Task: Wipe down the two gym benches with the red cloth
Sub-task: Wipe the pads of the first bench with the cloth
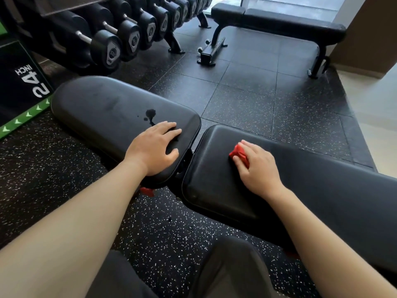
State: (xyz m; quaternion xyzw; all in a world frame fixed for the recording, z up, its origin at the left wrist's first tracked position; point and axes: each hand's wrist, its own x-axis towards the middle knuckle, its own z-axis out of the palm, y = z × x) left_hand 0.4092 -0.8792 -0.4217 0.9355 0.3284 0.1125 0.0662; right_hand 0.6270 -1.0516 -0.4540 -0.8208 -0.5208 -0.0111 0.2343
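Red cloth (pixel 239 154) sits bunched on the near bench (pixel 322 190), at its right pad's left end; right hand (pixel 256 166) grips it; left hand (pixel 155 148) lies flat, fingers loose, on the left pad's right end.

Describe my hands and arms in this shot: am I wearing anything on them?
Nothing is worn on either. The left hand and the right hand are bare, with no gloves, rings, watch or wristband showing. Both forearms are uncovered down to the picture's lower edge, and no sleeve comes into view.
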